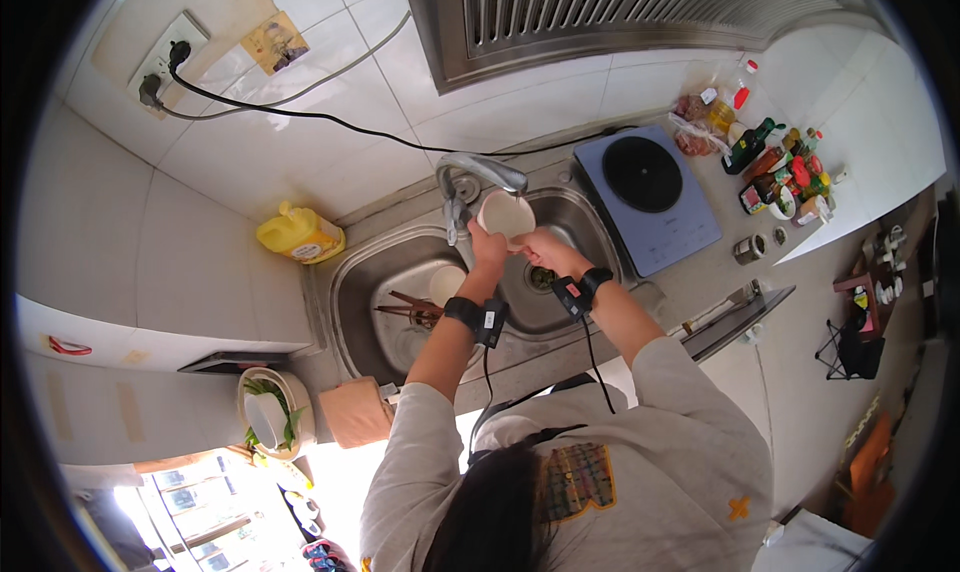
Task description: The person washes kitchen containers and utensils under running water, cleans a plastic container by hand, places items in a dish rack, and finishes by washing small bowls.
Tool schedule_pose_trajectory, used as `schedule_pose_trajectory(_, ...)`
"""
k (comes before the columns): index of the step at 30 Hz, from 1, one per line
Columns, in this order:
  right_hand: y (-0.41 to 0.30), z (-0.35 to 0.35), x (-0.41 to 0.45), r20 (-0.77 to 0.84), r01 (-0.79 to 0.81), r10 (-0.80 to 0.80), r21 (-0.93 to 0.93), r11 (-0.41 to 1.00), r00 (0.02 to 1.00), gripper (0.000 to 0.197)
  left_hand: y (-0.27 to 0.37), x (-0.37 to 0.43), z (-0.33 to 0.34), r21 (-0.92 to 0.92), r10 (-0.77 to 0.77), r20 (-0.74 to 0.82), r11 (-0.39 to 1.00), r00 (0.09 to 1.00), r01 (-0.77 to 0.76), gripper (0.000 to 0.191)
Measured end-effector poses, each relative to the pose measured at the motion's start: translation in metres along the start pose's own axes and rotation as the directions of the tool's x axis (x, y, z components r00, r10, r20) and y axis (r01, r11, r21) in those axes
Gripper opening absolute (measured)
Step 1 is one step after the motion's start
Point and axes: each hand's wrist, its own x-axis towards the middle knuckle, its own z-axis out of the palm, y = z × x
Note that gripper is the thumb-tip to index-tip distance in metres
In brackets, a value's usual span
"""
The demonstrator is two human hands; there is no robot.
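Observation:
Both hands hold a white bowl point(507, 216) just under the spout of the chrome faucet point(487, 170), over the divider and right basin of a steel double sink point(600, 302). My left hand point(487, 248) grips the bowl's lower left side. My right hand point(546, 249) has its fingers at the lower right rim. Whether water runs cannot be told. Below, the right basin's drain strainer point(541, 278) has dark green bits in it. In the left basin lie another pale bowl point(448, 284) and several brown chopsticks point(405, 309).
An induction cooktop point(675, 234) stands right of the sink, with bottles and jars point(795, 174) beyond. A yellow detergent jug point(304, 234) is at the left. A folded tan cloth point(356, 412) lies at the front edge, near a container of greens point(300, 422).

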Motion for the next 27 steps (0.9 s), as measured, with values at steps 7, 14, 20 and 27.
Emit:
schedule_pose_trajectory(7,0.006,0.022,0.012,-0.238,0.282,-0.281,-0.032,0.959,0.93,0.033,0.012,0.0,-0.001,0.351,0.246,-0.103,0.915,0.964,-0.196,0.059)
schedule_pose_trajectory(14,0.002,0.012,0.009,-0.168,0.207,-0.201,0.021,0.978,0.965,0.028,0.028,-0.006,0.001,0.605,0.333,-0.093,0.767,0.938,-0.212,0.054)
schedule_pose_trajectory(20,0.003,0.01,0.005,-0.139,0.103,-0.062,0.305,0.947,0.988,0.022,0.027,-0.003,0.004,0.639,0.253,-0.098,0.757,0.963,-0.134,0.052)
schedule_pose_trajectory(27,0.027,0.016,0.027,-0.127,0.044,-0.019,0.198,0.979,0.992,0.024,0.003,0.001,-0.007,0.502,0.331,-0.005,0.817,0.944,-0.284,0.057)
